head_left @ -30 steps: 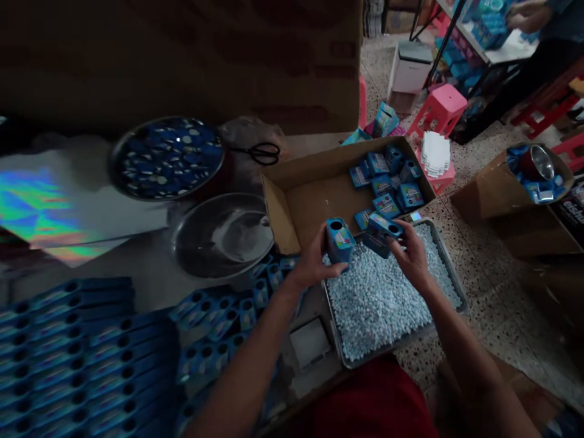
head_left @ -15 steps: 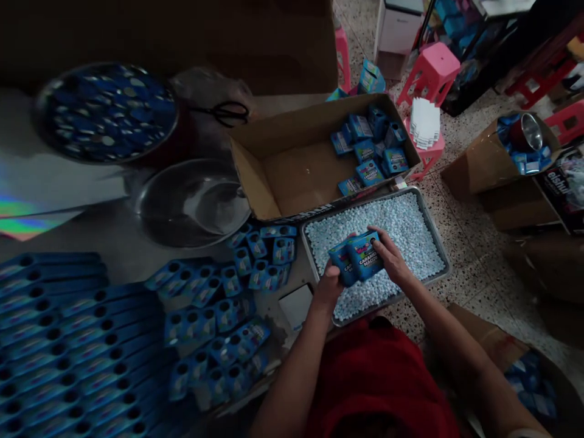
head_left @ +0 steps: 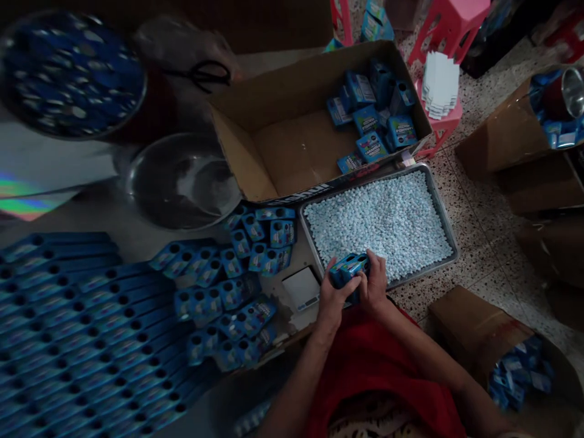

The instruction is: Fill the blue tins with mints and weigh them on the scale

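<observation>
My left hand [head_left: 334,298] is wrapped around the left side of a few small blue candy boxes [head_left: 348,267]. On their right side my right hand [head_left: 375,281] grips them as well, with fingers bent at the right end. The boxes are held together, their tops with dark round holes facing up. Both hands are over the near edge of a metal tray [head_left: 446,210] filled with small pale blue and white candies [head_left: 378,222]. A flat white scale-like device [head_left: 301,288] lies left of my left hand.
A cardboard box [head_left: 292,149] with blue boxes at its right end stands beyond the tray. Left are a metal bowl [head_left: 152,188], a pot of blue pieces [head_left: 77,76], black scissors [head_left: 207,74] and rows of blue boxes [head_left: 91,328]. Another carton [head_left: 456,319] stands on the floor at right.
Both hands have drawn the blue boxes nearer to my body and tilted them, so their tops show instead of their printed fronts. The camera view has shifted.
</observation>
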Demonstrator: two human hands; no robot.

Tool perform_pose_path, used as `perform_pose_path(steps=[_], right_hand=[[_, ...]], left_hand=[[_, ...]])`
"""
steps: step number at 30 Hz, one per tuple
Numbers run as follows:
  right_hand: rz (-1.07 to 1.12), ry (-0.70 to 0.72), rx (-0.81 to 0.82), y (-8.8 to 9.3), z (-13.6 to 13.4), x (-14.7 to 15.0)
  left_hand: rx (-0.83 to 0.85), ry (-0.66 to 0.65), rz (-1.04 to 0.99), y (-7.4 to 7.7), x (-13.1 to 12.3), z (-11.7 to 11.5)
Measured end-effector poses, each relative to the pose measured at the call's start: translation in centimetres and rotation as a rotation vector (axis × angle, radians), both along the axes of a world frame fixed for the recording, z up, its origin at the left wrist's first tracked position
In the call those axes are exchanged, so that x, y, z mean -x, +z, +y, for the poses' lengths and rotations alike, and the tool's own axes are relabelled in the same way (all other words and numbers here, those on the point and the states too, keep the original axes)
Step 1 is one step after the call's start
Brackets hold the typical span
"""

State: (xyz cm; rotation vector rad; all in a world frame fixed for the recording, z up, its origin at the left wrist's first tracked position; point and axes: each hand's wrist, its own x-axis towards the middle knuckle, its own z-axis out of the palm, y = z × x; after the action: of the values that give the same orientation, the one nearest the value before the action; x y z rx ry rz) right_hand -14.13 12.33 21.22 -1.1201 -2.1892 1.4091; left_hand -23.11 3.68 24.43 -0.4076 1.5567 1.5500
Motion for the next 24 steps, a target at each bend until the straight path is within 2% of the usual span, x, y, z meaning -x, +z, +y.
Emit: perform_pose_path(steps=[2,4,6,7,8,10,13,14,16,18,20,22,24], right_hand=[[0.014,0.037,-0.008,0.1,-0.3,0.2],[0.008,0.059,0.013,0.3,0.5,0.8],[-0.024,0.128,0.004,0.7,2.6,2.6],[-0.043,0.206,-0.024,0.9,4.1,4.2],[-0.061,0.327,-0.081,0.9,5.7,6.2],[-0.083,0.662,-0.251,0.5,8.8,11.2],[-0.168,1.107,-0.479,-1.5,11.5,18.9],[-0.187,1.216,-0.524,-2.5,11.8,20.7],[-0.204,1.315,-0.599,-4.1,11.7,22.5],[-0.231,1.327,-0.649,-5.1,11.5,21.9],[-0.277,1.298,-0.661,-5.1,11.8,19.9],[-0.333,1.249,-0.616,-4.3,12.9,16.9],[-0.33,1.184,-0.502,-3.2,14.8,13.4]], left_hand=[[0.015,0.011,-0.014,0.0,0.5,0.3],[0.026,0.038,-0.02,-0.1,1.7,0.6],[0.027,0.098,-0.013,-0.4,3.6,0.4],[0.026,0.138,0.001,-0.6,4.7,0.1],[0.023,0.178,0.025,-0.8,5.9,-0.5],[0.023,0.228,0.083,-1.2,8.1,-1.9],[0.049,0.263,0.152,-1.7,10.0,-4.3],[0.057,0.265,0.159,-1.9,10.2,-4.9],[0.054,0.246,0.147,-2.3,10.0,-5.3],[0.035,0.191,0.1,-2.8,9.2,-5.0],[0.018,0.138,0.039,-3.1,8.3,-4.1],[0.009,0.105,-0.005,-3.1,7.4,-3.2],[0.002,0.077,-0.038,-2.9,6.7,-2.7]])
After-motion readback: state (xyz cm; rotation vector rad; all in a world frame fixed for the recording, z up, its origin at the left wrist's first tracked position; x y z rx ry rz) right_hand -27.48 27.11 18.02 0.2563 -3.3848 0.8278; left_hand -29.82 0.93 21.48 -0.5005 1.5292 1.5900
